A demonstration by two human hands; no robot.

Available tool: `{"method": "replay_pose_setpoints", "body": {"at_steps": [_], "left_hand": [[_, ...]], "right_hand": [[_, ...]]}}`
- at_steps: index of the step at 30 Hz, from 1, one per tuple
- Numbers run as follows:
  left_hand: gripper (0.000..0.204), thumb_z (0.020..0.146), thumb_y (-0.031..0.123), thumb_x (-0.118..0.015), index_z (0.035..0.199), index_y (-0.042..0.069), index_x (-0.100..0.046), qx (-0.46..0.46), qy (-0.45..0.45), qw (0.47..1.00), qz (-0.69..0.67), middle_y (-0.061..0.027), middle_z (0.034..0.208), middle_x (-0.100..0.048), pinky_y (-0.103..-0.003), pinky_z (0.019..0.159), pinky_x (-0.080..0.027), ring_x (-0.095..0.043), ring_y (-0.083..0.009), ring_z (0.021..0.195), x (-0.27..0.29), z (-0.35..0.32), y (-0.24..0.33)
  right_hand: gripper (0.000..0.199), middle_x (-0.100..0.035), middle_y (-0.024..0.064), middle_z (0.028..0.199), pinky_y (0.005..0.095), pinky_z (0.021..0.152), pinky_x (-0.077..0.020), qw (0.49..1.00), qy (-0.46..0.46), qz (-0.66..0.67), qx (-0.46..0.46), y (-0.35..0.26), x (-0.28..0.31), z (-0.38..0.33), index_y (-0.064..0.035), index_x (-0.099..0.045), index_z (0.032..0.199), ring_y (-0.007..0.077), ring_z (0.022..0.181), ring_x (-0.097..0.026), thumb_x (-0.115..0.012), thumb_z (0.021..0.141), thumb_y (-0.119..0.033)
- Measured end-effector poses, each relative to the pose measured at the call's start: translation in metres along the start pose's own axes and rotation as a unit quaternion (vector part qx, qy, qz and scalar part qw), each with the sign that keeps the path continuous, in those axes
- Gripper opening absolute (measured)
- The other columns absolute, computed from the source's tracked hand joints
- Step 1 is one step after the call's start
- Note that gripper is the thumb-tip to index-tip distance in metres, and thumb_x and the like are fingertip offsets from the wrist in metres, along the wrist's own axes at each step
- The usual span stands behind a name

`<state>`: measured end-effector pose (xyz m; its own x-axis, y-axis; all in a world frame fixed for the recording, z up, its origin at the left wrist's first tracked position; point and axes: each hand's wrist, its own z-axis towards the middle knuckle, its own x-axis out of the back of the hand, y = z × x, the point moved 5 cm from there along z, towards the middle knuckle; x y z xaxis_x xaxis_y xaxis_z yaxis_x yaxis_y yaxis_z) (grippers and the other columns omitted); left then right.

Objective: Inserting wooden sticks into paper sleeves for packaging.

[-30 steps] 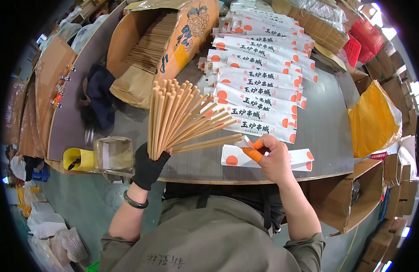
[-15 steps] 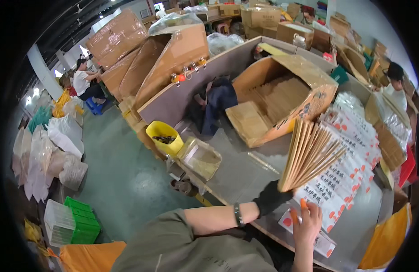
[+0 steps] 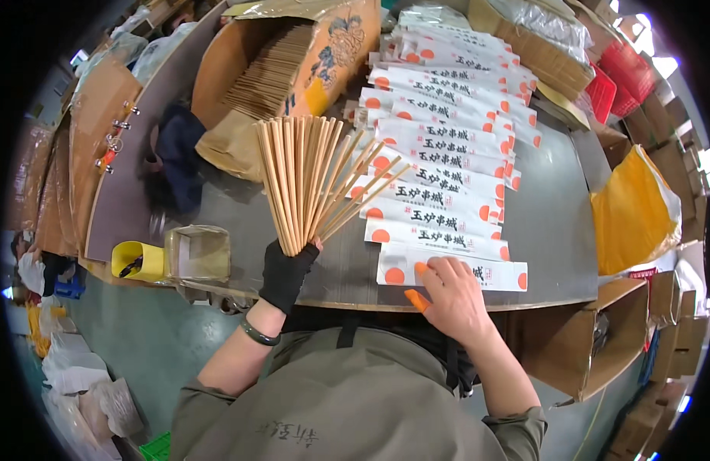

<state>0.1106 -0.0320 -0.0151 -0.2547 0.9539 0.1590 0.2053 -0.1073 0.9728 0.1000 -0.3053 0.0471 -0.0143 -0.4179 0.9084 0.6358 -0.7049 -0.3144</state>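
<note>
A fanned bundle of wooden chopsticks (image 3: 297, 180) stands up from my left hand (image 3: 287, 270), which wears a black fingerless glove and is closed round their lower ends. The bundle is held above the table's front edge. My right hand (image 3: 453, 296) wears orange finger covers on the thumb and a finger. Its fingers rest on the nearest white paper sleeve (image 3: 509, 275), thumb apart, with nothing gripped. Beyond it, overlapping white paper sleeves (image 3: 439, 196) with orange dots and black print lie in long rows.
An opened cardboard box (image 3: 336, 69) with many sticks inside lies behind the bundle. At the left edge are a yellow bin (image 3: 137, 261) and a clear box (image 3: 197, 253). Dark cloth (image 3: 178, 157) lies near the partition. A yellow sack (image 3: 635, 207) is at the right.
My view has swung round to face the sleeves squarely. My left hand still holds the chopsticks, now farther left of the sleeves and away from my right hand, which stays at the nearest sleeve.
</note>
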Motion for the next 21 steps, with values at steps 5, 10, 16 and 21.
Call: {"method": "replay_pose_setpoints", "body": {"at_steps": [5, 10, 16, 21], "left_hand": [[0.024, 0.083, 0.021, -0.073, 0.093, 0.001, -0.065, 0.064, -0.073, 0.995, -0.031, -0.0032, 0.073, -0.064, -0.025, 0.053, -0.045, -0.056, -0.0096, 0.058, -0.021, -0.012, -0.011], [0.027, 0.082, 0.021, -0.075, 0.097, 0.000, -0.067, -0.045, -0.018, 0.999, 0.017, -0.0025, 0.074, -0.064, -0.025, 0.056, -0.046, -0.057, -0.0092, 0.062, -0.018, -0.014, -0.006], [0.032, 0.078, 0.015, -0.077, 0.103, -0.002, -0.068, -0.034, -0.017, 0.997, 0.073, -0.0122, 0.089, -0.072, -0.031, 0.075, -0.053, -0.068, -0.0175, 0.082, 0.010, -0.016, 0.005], [0.032, 0.078, 0.015, -0.077, 0.103, -0.003, -0.068, -0.032, -0.024, 0.996, 0.083, -0.0119, 0.091, -0.072, -0.031, 0.075, -0.053, -0.068, -0.0171, 0.082, 0.032, -0.019, 0.009]], "right_hand": [[0.041, -0.057, 0.0088, 0.100, 0.0379, 0.075, -0.0488, 0.998, -0.005, -0.032, 0.051, -0.004, -0.003, -0.005, -0.0023, -0.062, 0.109, 0.0262, 0.092, -0.058, -0.072, 0.070, -0.006], [0.032, -0.059, 0.0079, 0.095, 0.0361, 0.071, -0.0502, 0.994, 0.026, -0.070, 0.085, -0.010, -0.016, -0.013, -0.0018, -0.065, 0.097, 0.0250, 0.086, -0.060, -0.069, 0.065, -0.002], [0.015, -0.060, 0.0076, 0.083, 0.0358, 0.064, -0.0499, 0.994, 0.099, 0.037, 0.015, 0.001, -0.008, -0.010, -0.0022, -0.065, 0.088, 0.0252, 0.075, -0.060, -0.072, 0.075, -0.001], [0.017, -0.054, 0.0040, 0.076, 0.0274, 0.058, -0.0412, 0.949, 0.085, 0.231, -0.199, 0.027, -0.008, 0.000, -0.0014, -0.059, 0.079, 0.0149, 0.065, -0.050, -0.076, 0.078, -0.006]]}}
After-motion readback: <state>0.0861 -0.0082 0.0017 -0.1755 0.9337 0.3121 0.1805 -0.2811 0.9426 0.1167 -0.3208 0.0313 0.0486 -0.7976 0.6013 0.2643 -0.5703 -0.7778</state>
